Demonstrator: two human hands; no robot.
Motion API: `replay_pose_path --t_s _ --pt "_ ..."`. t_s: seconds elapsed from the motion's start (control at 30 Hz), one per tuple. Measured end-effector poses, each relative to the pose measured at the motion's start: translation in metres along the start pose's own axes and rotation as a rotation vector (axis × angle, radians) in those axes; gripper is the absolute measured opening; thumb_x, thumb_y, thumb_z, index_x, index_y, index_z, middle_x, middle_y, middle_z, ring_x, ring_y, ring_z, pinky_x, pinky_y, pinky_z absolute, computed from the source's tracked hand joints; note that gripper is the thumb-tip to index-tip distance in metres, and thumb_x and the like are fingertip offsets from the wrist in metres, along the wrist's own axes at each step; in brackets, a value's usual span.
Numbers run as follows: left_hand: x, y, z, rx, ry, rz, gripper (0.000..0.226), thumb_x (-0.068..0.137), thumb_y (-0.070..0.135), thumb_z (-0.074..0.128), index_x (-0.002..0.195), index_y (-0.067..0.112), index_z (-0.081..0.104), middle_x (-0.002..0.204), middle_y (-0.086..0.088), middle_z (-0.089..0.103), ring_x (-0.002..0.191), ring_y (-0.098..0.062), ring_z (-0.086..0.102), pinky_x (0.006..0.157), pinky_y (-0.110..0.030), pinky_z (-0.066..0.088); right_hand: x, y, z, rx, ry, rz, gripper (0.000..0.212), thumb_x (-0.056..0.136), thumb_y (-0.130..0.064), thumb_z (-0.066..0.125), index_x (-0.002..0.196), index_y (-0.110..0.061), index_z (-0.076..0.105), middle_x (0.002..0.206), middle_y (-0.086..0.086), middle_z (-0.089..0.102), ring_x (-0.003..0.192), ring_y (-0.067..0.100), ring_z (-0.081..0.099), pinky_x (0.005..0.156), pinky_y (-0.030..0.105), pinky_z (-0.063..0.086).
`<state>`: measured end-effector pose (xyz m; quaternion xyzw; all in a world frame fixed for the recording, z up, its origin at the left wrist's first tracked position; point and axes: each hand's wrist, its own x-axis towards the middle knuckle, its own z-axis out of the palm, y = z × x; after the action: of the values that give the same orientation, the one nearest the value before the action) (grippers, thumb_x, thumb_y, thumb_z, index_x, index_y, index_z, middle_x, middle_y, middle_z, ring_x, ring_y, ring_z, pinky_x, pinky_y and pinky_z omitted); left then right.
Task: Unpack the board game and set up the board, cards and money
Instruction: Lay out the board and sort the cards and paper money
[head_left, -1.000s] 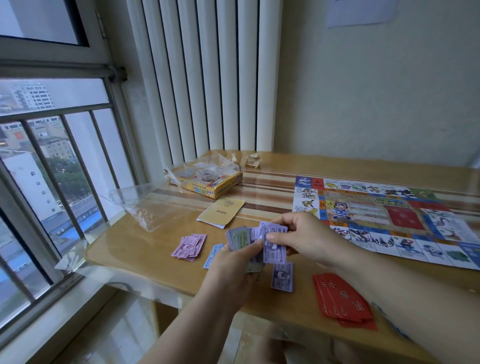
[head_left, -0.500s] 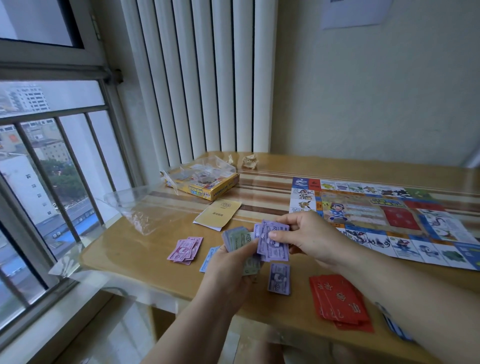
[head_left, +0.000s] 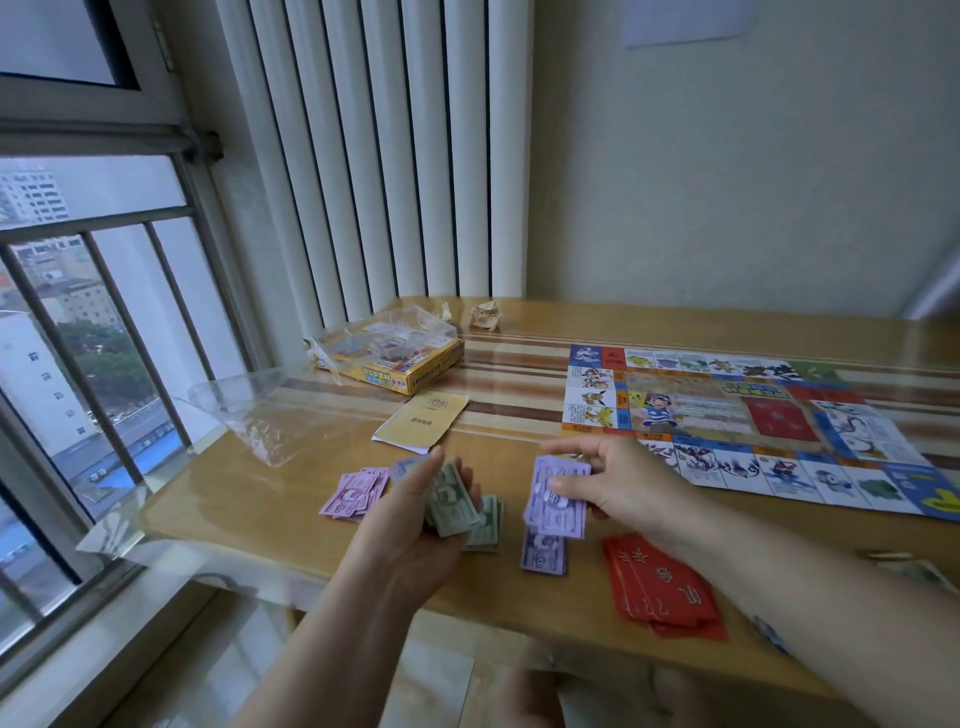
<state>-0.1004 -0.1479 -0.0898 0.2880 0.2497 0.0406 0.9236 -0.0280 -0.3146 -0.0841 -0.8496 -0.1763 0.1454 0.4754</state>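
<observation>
- Wooden table (head_left: 249, 499), striped top.
- Barred window (head_left: 78, 338) left of the table, grey daylight.
- White vertical blinds (head_left: 374, 156) behind its far-left corner.
- Cream wall (head_left: 727, 182) behind the table.

Your board (head_left: 727, 415) runs off the right edge. Your right arm (head_left: 831, 613) covers most of a pile (head_left: 906, 569) and a blue bit (head_left: 769, 631), near right. Your left hand (head_left: 410, 525) hides much of its green notes (head_left: 452, 501). Print on the purple notes (head_left: 558, 491) is too small to read. Box (head_left: 395, 358) contents are unclear under its lid. The blurred shape (head_left: 582, 691) at the bottom: can't tell.
</observation>
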Motion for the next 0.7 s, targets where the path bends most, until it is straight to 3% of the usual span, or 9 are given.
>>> replay_pose_path --t_s 0.03,0.1,0.17,0.23,0.4,0.47,0.53,0.6,0.7 --pt "-0.001 0.002 -0.001 0.0 -0.012 -0.003 0.017 0.094 0.015 0.055 0.101 0.0 0.058 0.085 -0.01 0.059 0.08 -0.017 0.057 0.071 -0.028 0.049 -0.003 0.002 0.003 -0.097 -0.03 -0.021 0.038 0.089 -0.017 0.065 0.125 -0.028 0.058 0.127 -0.003 0.055 0.111 0.012 0.055 0.084 0.021 0.043" --pt "-0.005 0.002 0.002 0.017 -0.06 -0.02 0.017 0.094 0.012 0.05 0.1 -0.002 0.057 0.09 -0.012 0.057 0.087 -0.019 0.055 0.072 -0.031 0.046 -0.008 0.003 0.011 -0.253 -0.078 -0.087 0.037 0.091 -0.02 0.062 0.126 -0.029 0.057 0.131 -0.006 0.054 0.112 0.009 0.053 0.081 0.017 0.042" --pt "-0.01 -0.001 0.007 0.032 -0.103 -0.023 0.015 0.094 0.005 0.043 0.095 -0.001 0.056 0.097 -0.015 0.056 0.097 -0.022 0.054 0.078 -0.034 0.045 -0.011 0.005 0.018 -0.347 -0.084 -0.115 0.032 0.091 -0.022 0.061 0.122 -0.027 0.06 0.122 -0.008 0.06 0.104 0.008 0.055 0.076 0.016 0.045" --pt "-0.013 -0.004 0.009 -0.001 -0.119 -0.007 0.019 0.094 -0.002 0.036 0.093 0.006 0.053 0.105 -0.019 0.055 0.1 -0.026 0.054 0.084 -0.038 0.043 -0.012 0.008 0.021 -0.496 -0.011 -0.143 0.024 0.089 -0.029 0.063 0.113 -0.029 0.063 0.112 -0.008 0.063 0.103 0.012 0.058 0.081 0.028 0.049" --pt "-0.008 -0.007 0.001 0.006 -0.172 -0.002 0.05 0.09 -0.01 0.029 0.125 0.02 0.05 0.104 -0.021 0.057 0.086 -0.027 0.056 0.076 -0.041 0.047 -0.009 0.013 0.018 -0.773 0.097 -0.247 0.032 0.086 -0.049 0.059 0.115 -0.035 0.057 0.108 -0.013 0.053 0.107 0.011 0.044 0.09 0.029 0.034" --pt "-0.008 -0.008 -0.002 0.045 -0.199 -0.017 0.054 0.089 -0.012 0.029 0.129 0.019 0.049 0.107 -0.022 0.057 0.086 -0.027 0.056 0.076 -0.041 0.048 -0.008 0.008 0.013 -0.703 0.162 -0.325 0.035 0.086 -0.049 0.059 0.118 -0.035 0.056 0.105 -0.016 0.049 0.104 0.007 0.042 0.092 0.027 0.033" --pt "-0.008 -0.009 -0.003 0.072 -0.243 -0.031 0.054 0.09 -0.013 0.03 0.131 0.018 0.048 0.114 -0.024 0.057 0.09 -0.028 0.058 0.078 -0.041 0.049 -0.012 -0.007 0.008 -0.458 0.18 -0.404 0.033 0.086 -0.044 0.062 0.116 -0.031 0.058 0.102 -0.016 0.051 0.095 0.003 0.045 0.088 0.024 0.039" --pt "-0.009 -0.01 -0.003 0.099 -0.307 -0.037 0.053 0.089 -0.012 0.034 0.132 0.015 0.047 0.116 -0.025 0.059 0.091 -0.029 0.06 0.078 -0.042 0.051 -0.018 -0.025 0.007 -0.337 0.058 -0.426 0.041 0.082 -0.045 0.066 0.119 -0.033 0.054 0.106 -0.017 0.05 0.091 -0.002 0.046 0.077 0.014 0.04" --pt "-0.013 -0.012 -0.001 0.158 -0.424 -0.041 0.049 0.082 -0.01 0.042 0.129 0.005 0.049 0.109 -0.025 0.063 0.086 -0.029 0.067 0.066 -0.036 0.058 -0.02 -0.034 0.016 -0.394 -0.068 -0.403 0.057 0.075 -0.044 0.074 0.125 -0.034 0.048 0.114 -0.019 0.045 0.086 -0.01 0.045 0.065 0.005 0.036"
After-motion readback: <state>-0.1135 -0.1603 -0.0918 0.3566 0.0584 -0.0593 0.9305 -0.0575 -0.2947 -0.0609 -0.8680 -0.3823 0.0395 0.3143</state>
